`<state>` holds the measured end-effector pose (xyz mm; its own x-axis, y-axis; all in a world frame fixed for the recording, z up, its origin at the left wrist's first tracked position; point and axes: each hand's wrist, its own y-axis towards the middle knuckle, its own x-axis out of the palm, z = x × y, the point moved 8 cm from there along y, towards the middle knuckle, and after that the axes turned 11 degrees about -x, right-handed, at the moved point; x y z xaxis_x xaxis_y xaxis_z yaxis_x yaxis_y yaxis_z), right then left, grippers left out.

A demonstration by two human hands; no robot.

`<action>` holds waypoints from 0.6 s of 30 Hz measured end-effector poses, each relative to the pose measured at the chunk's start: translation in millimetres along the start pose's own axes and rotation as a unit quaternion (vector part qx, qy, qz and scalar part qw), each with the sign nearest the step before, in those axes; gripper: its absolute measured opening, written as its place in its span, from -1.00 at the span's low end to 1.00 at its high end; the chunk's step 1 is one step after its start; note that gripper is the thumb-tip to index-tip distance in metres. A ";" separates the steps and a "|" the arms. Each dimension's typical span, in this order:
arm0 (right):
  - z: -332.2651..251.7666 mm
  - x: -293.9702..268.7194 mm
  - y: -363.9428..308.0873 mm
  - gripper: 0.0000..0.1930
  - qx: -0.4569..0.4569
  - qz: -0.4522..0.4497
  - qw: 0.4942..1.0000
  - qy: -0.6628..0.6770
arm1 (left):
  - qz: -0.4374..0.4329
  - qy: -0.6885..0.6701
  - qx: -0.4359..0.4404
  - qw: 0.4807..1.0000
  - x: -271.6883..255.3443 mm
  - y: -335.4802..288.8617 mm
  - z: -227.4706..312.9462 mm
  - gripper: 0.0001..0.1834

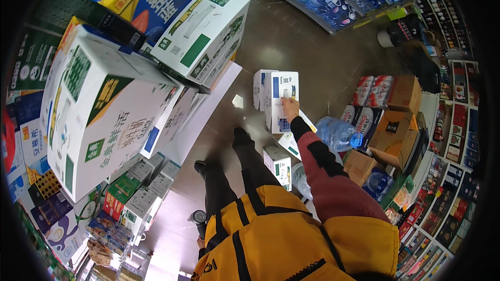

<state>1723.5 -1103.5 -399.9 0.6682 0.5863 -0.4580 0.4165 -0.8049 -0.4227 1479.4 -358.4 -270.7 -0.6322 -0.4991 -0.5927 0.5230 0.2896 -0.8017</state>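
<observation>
We see a boxy white carton [274,109] with blue patches and dark print, just left of the big clear-blue water jug [332,132] and slightly farther from us. Our right arm [336,182] stretches forward past the jug's left side, the right hand [290,107] reaching down with fingers curled on the carton's upper face, while we cannot tell what the left hand [201,243] grips. The carton's long axis points away from us
</observation>
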 end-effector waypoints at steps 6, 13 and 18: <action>-7.1 17.8 61.8 -0.71 0.051 -0.016 0.996 0.074 | 0.005 0.016 -0.031 0.999 -10.9 -25.5 7.4 -0.59; 8.1 21.1 87.3 -0.75 0.083 0.011 0.993 0.082 | 0.009 0.015 -0.055 0.998 -18.6 -47.4 15.6 -0.58; 30.4 26.4 97.7 -0.74 0.056 0.048 0.997 -0.032 | 0.012 0.009 -0.065 0.998 -17.5 -55.3 19.6 -0.58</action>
<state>1763.1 -1163.8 -477.0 0.6587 0.5152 -0.5484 0.2785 -0.8440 -0.4584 1472.8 -381.6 -214.4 -0.6319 -0.4760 -0.6117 0.4597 0.4053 -0.7902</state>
